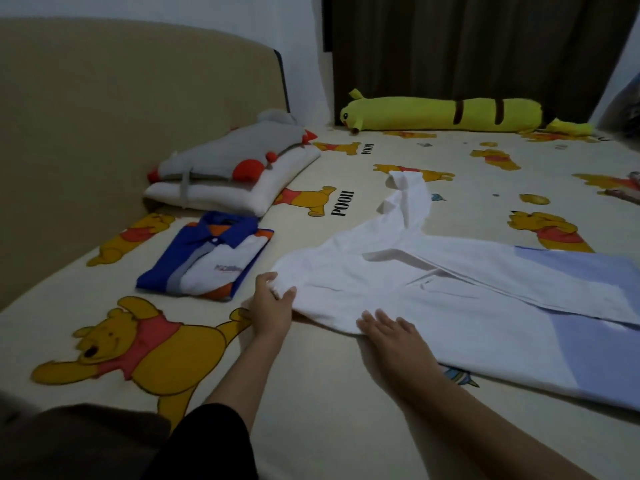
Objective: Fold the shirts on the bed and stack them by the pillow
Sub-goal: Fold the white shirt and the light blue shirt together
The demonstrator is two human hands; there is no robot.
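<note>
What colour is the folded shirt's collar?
Blue, on the folded polo shirt near the pillow; head view.

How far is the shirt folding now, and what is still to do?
Done: one blue and white shirt lies folded next to the pillow. In hand: the white shirt lies spread on the bed; the left hand grips its edge while the right hand rests flat on it. Left: fold this shirt and put it on the folded one.

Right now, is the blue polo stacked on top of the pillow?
No, the folded blue polo lies flat on the bed sheet, in front of the pillow.
</note>
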